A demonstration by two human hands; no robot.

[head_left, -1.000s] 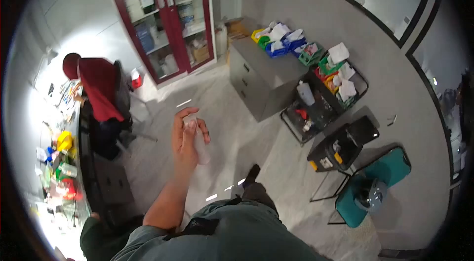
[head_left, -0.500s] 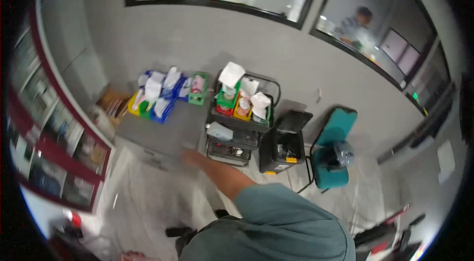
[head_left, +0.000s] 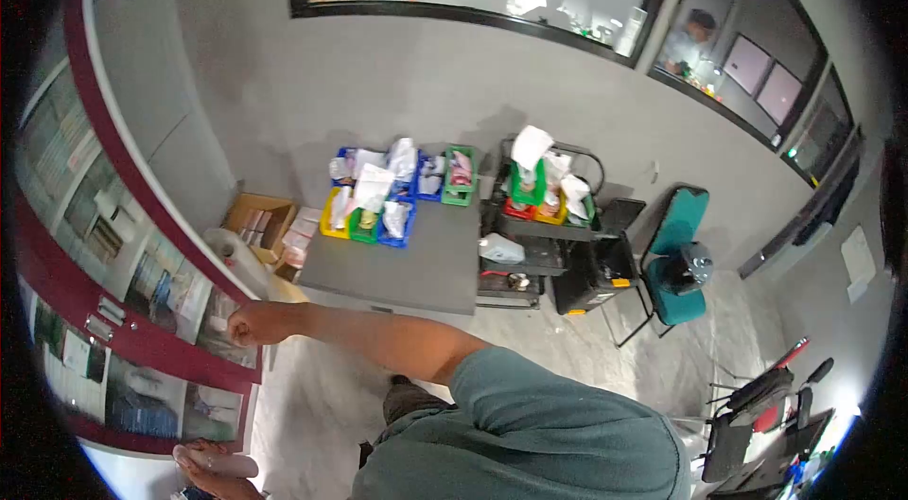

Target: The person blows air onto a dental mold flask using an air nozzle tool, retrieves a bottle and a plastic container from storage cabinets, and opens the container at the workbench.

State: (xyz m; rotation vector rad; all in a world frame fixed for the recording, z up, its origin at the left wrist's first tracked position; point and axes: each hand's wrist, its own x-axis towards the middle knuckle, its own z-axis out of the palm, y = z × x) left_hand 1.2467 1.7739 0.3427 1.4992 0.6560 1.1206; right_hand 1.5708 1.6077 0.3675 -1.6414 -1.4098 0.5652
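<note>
My right hand [head_left: 255, 322] reaches out to the left, its fingers curled in, in front of the cabinet [head_left: 248, 363] with dark red frames and glass doors. What it holds, if anything, is hidden. At the lower left, my left hand [head_left: 210, 479] is wrapped round a pale, translucent bottle [head_left: 233, 464], which lies tilted sideways below the cabinet. Metal handles [head_left: 104, 318] show on the dark red door frame, left of my right hand. Bottles and packets stand behind the glass.
A grey cabinet [head_left: 397, 263] bears blue, yellow and green bins. Right of it are a black cart [head_left: 530, 249], a black box [head_left: 591, 287] and a teal chair [head_left: 679, 306] with a helmet. Cardboard boxes [head_left: 260, 226] sit near the glass cabinet. A person [head_left: 692, 41] is behind the window.
The view has swung right from the lit workbench to the grey wall and cabinet. My right arm has come into view and moved left to the glass cabinet. The bottle stays in my left hand.
</note>
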